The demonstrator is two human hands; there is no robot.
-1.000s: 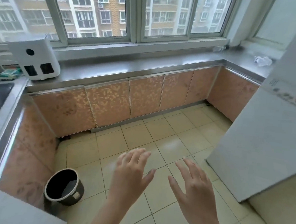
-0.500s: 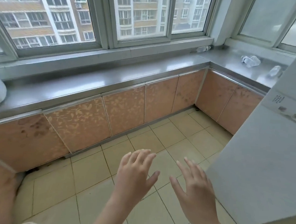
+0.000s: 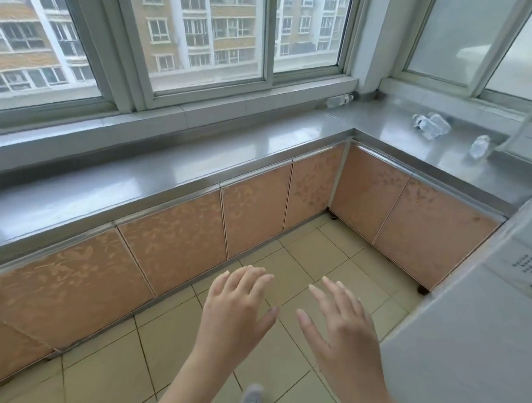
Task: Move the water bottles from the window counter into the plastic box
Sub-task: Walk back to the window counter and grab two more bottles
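- Over the floor tiles, well short of the counter (image 3: 198, 172), my left hand (image 3: 236, 305) and right hand (image 3: 341, 327) hover, fingers spread, holding nothing.
- The water bottles (image 3: 431, 125) lie on the counter's far right wing, another (image 3: 339, 100) on the sill in its corner.

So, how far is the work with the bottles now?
Nothing looks done yet. The left hand and right hand are open and empty. Left: the water bottles lying on the counter, one apart, another by the window. No plastic box is in view.
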